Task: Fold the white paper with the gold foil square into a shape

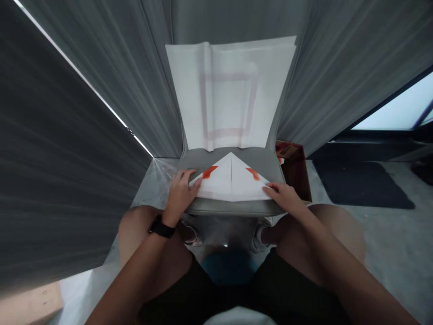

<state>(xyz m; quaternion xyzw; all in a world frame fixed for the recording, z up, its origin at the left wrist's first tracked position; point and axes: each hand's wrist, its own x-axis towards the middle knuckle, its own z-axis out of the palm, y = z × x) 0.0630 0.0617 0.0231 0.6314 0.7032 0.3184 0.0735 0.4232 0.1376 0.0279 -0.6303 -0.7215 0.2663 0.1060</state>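
A white sheet of paper [230, 187] with orange marks lies folded into a wide triangle on the grey chair seat [203, 206]. Its peak points away from me, and a seam runs down its middle. My left hand [182, 189], with a black watch on the wrist, pinches the triangle's left corner between thumb and fingers. At the opposite corner, my right hand [282, 196] grips the paper the same way. Behind it, a larger white sheet [230, 99] with a faint rectangular outline leans upright against the chair's backrest.
Grey curtains [111, 67] hang on both sides of the chair. An open cardboard box [297, 174] stands on the floor just right of the seat. Farther right lies a dark mat [363, 184]. A light wooden piece [32, 302] shows at the lower left.
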